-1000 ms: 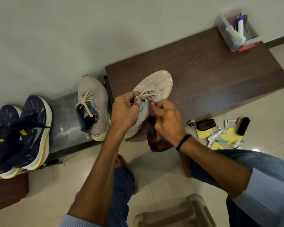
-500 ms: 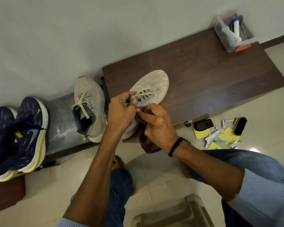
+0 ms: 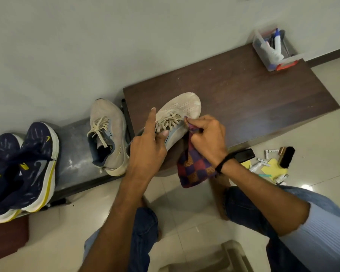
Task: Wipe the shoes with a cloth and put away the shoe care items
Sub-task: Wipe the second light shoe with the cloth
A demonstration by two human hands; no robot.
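**A:** How far along is this looking?

**B:** Early to midway, I'd judge. The navy shoes [image 3: 37, 154] and a second beige shoe [image 3: 108, 118] are sitting on a metal ledge [image 3: 75, 150] off the left end of the dark table [image 3: 263, 99]; I cannot tell whether they are wiped. The beige shoe [image 3: 183, 107] is lying at the table's near left corner.

**A:** And the hands?

**B:** The right hand [image 3: 208, 138] is pinching the checked cloth [image 3: 194, 165] against that shoe's side. The left hand [image 3: 145, 152] is gripping the shoe by the laces, forefinger sticking out.

**A:** Care items?

**B:** Still waiting. The clear box [image 3: 271, 61] is standing at the far right corner, while the brush [image 3: 287, 157] and tubes [image 3: 259, 165] are lying on the floor beyond the near right edge.
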